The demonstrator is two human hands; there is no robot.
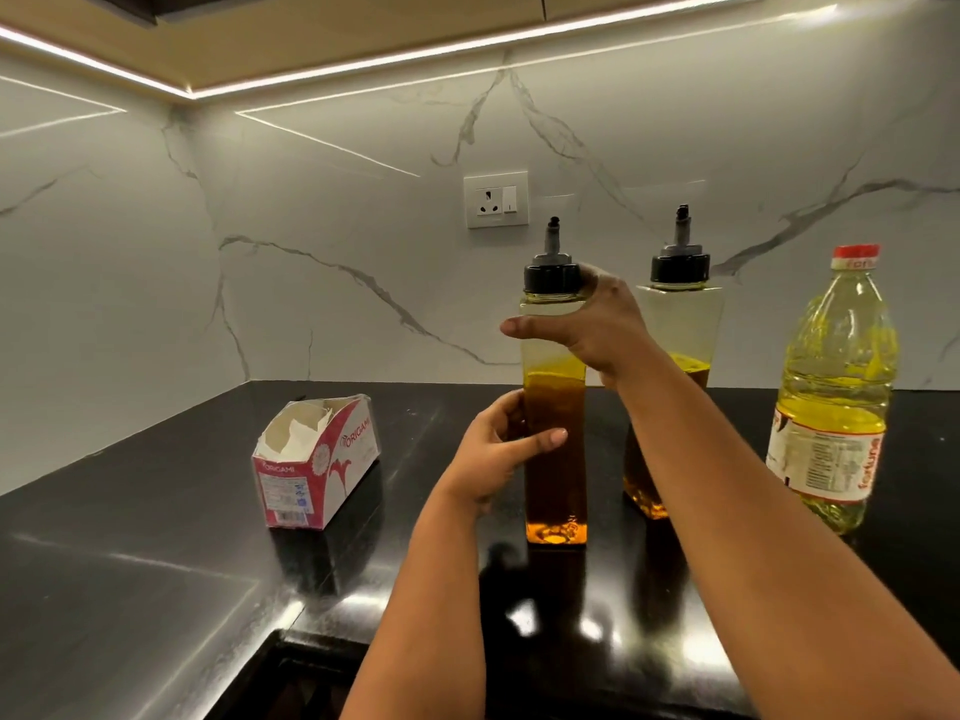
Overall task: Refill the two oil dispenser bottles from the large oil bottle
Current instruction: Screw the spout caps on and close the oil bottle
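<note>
Two tall square dispenser bottles with black spout caps stand on the black counter. The nearer dispenser bottle (555, 475) holds dark amber oil to about two thirds. My left hand (498, 449) grips its lower body from the left. My right hand (592, 324) wraps around its shoulder just under the black cap (551, 277), thumb across the front. The second dispenser bottle (675, 314) stands behind my right forearm, also partly filled. The large oil bottle (836, 397), clear plastic with yellow oil, a red cap and a label, stands upright at the right.
A torn pink-and-white tissue box (317, 459) lies on the black counter (156, 537) to the left. A wall socket (496, 200) sits on the marble backsplash behind the bottles. The counter's front edge runs below my forearms.
</note>
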